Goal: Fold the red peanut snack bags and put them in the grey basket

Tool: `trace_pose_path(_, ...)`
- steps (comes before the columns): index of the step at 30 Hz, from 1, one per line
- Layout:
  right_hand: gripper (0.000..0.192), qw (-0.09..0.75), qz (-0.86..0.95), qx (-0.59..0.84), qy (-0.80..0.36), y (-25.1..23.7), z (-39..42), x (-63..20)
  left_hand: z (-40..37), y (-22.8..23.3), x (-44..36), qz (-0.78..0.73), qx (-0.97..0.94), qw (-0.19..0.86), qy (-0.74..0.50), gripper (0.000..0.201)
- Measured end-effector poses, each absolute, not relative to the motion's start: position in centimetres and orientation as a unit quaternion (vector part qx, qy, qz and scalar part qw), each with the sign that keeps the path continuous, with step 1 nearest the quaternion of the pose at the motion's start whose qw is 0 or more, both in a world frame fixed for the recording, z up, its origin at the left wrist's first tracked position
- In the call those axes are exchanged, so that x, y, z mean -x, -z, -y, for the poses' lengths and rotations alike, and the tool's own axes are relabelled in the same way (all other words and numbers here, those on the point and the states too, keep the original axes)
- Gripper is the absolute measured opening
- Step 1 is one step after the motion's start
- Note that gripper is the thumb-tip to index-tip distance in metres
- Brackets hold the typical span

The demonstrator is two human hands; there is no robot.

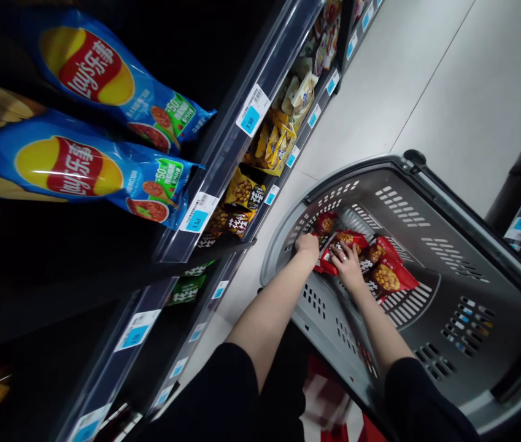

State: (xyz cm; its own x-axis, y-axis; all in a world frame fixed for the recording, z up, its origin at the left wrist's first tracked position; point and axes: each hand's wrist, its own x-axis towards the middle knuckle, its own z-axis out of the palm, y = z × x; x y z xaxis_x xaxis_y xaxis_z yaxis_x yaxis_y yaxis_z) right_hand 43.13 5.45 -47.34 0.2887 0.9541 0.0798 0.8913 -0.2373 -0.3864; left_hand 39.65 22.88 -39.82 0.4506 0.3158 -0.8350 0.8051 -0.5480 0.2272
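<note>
I note a matt grey perforated plastic basket (448,258) holding glossy red foil snack packets (386,276); glossy blue foil crisp bags (94,178) on the left.

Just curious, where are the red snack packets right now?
The red snack packets lie on the floor of the grey shopping basket, right of the shelves, under both hands.

Single head view, tilted, looks steeply down, close over basket (426,184) at arm's reach (shelves (223,159) along left edge, floor (426,80) beyond).
</note>
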Motion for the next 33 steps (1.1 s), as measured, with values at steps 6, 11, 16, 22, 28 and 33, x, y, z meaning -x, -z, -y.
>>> trace_pose_path(6, 0.028, 0.332, 0.57, 0.751, 0.005, 38.9, -4.4, -42.9, -24.8, 32.6, -37.7, -0.332, -0.756, 0.439, 0.354, 0.041)
trace_pose_path(11, 0.037, 0.445, 0.617, 0.647, 0.056, 25.8, -4.4, -40.6, -21.7, 21.4, -30.2, -0.331, -0.44, 0.81, 0.203, 0.057)
trace_pose_path(16, 0.043, 0.496, 0.659, 0.565, 0.006, 15.7, -3.0, -36.0, -15.8, 11.0, -22.4, -0.374, -0.272, 0.887, -0.008, 0.059)
trace_pose_path(22, 0.039, 0.579, 0.509, 0.549, -0.322, 8.4, 0.4, -30.9, -8.3, 2.8, -15.8, -0.471, -0.243, 0.786, -0.318, 0.053)
trace_pose_path(28, 0.066, 0.624, 0.386, 0.541, -0.411, 6.0, 3.8, -23.1, 0.6, 0.8, -10.2, -0.435, -0.23, 0.727, -0.479, 0.052)
trace_pose_path(33, 0.059, 0.574, 0.445, 0.488, -0.484, 6.4, 6.1, -21.0, 3.3, 0.3, -0.2, -0.41, -0.267, 0.699, -0.521, 0.054)
